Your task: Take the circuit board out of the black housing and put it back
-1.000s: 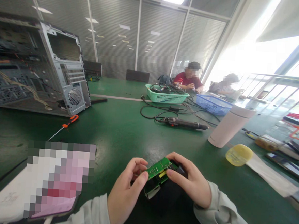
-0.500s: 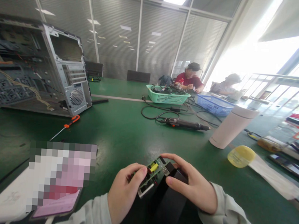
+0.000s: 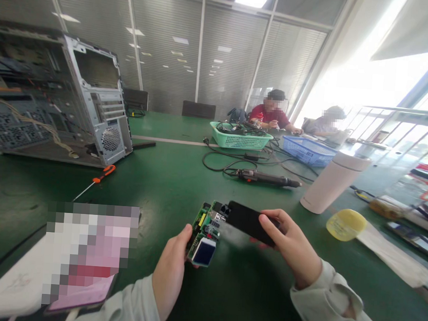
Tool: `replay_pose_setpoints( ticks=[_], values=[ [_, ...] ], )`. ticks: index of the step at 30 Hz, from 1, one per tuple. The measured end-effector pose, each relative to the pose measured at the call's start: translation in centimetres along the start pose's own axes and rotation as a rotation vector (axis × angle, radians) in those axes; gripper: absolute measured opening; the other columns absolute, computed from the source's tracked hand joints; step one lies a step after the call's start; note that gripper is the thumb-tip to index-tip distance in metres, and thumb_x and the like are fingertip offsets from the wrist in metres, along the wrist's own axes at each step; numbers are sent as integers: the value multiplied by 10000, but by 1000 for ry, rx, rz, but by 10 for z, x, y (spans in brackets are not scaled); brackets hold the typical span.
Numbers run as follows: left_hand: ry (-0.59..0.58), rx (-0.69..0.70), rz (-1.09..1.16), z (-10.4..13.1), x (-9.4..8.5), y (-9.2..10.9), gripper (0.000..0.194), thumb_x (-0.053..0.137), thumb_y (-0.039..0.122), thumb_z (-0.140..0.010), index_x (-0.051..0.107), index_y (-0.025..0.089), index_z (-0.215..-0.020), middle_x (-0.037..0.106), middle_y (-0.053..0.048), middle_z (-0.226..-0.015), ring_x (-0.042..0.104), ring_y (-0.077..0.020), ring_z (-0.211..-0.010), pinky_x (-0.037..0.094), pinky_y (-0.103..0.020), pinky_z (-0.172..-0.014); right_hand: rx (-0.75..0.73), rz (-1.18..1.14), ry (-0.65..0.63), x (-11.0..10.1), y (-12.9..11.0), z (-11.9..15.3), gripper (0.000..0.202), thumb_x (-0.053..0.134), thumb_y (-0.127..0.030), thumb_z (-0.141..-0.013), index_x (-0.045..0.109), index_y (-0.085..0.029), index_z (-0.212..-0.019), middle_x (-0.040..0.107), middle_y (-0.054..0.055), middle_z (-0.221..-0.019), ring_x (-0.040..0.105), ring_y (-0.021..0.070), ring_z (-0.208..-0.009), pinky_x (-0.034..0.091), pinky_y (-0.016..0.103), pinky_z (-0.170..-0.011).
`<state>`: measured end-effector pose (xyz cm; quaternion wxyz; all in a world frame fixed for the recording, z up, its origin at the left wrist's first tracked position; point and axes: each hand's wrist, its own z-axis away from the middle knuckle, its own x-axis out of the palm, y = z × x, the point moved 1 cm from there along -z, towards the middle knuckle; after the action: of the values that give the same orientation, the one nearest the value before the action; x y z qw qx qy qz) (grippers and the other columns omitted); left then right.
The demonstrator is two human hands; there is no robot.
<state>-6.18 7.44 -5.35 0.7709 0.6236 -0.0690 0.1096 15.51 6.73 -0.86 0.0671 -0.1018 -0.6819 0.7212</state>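
My left hand [image 3: 171,270] grips a small green circuit board [image 3: 206,235] by its left edge, thumb along the side. A dark square display in a white frame sits at the board's near end, with a yellow part further up. My right hand [image 3: 291,241] is closed around a flat black case [image 3: 249,223], thumb on top and fingers beneath. The case's left end lies close against the board's upper right corner; whether they are joined I cannot tell. Both are held above the green table [image 3: 169,177].
An opened computer case [image 3: 89,108] stands at the left, an orange screwdriver [image 3: 103,175] before it. A phone [image 3: 83,293] lies near left. Beyond my hands are an electric screwdriver [image 3: 267,178], a green basket [image 3: 241,141] of cables and a blue basket [image 3: 306,151]. A pale bottle [image 3: 331,186] stands right.
The black case has swung from upright below the board to lying sideways at its right. My right hand has shifted rightward, and the board has turned, showing its display.
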Motion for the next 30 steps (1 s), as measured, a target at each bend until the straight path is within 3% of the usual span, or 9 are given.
replay_pose_setpoints(
  ticks=[3,5,9,13,19,21,24,27,30],
  values=[
    [-135,8,15,-3,5,2,477,594,615,-715,686,147,-703,683,-25,-612,573,-173,-530,448,-274,-510,252,-221,9,3,-4,1,277,616,-318,-925,473,-147,-1090,620,98,-1023,668,206,-796,579,215,-591],
    [-152,25,15,-6,7,3,473,611,614,-683,669,144,-689,675,-23,-578,565,-168,-503,438,-265,-475,459,-364,-5,7,-7,3,194,469,-255,-1017,478,-135,-1169,630,105,-992,671,205,-799,579,227,-593],
    [-148,27,5,-9,7,0,457,590,596,-677,652,144,-700,657,-20,-509,561,-166,-474,418,-259,-454,700,-459,-233,15,-5,6,486,194,-419,-1080,513,-70,-1190,596,71,-679,657,203,-630,528,213,-503],
    [-177,19,12,-10,7,2,470,537,577,-691,662,127,-740,656,-33,-482,570,-174,-467,390,-266,-450,738,-478,-486,18,7,10,731,-52,-430,-1043,576,-61,-1103,530,47,-560,612,175,-502,484,196,-468],
    [-252,-48,34,-8,9,9,479,585,589,-669,662,117,-656,649,-43,-456,551,-158,-429,388,-275,-467,615,-517,-622,21,17,12,658,83,-559,-1039,557,-102,-1045,530,23,-620,602,129,-523,469,160,-496],
    [-265,-60,39,-6,9,9,502,573,605,-695,661,116,-619,654,-50,-466,553,-150,-436,393,-273,-485,521,-393,-544,21,18,11,580,374,-689,-947,515,-134,-1034,569,34,-732,625,144,-613,483,169,-536],
    [-269,-63,42,-4,8,8,518,570,623,-718,673,119,-667,663,-39,-483,571,-155,-463,400,-270,-503,141,-19,-346,18,15,9,653,703,-662,-705,463,-161,-1046,587,81,-962,625,220,-845,519,257,-671],
    [-274,-50,38,-6,9,7,536,559,643,-729,678,122,-693,671,-35,-503,577,-155,-472,395,-268,-502,-216,427,-128,2,13,11,507,649,-550,-741,457,-178,-1028,574,91,-1041,577,269,-956,481,385,-818],
    [-272,-30,25,-8,9,3,552,541,660,-736,673,126,-689,664,-35,-506,567,-153,-460,367,-264,-475,-282,671,8,-39,22,16,410,589,-545,-804,484,-210,-1015,600,67,-995,588,282,-907,463,413,-788]
  ],
)
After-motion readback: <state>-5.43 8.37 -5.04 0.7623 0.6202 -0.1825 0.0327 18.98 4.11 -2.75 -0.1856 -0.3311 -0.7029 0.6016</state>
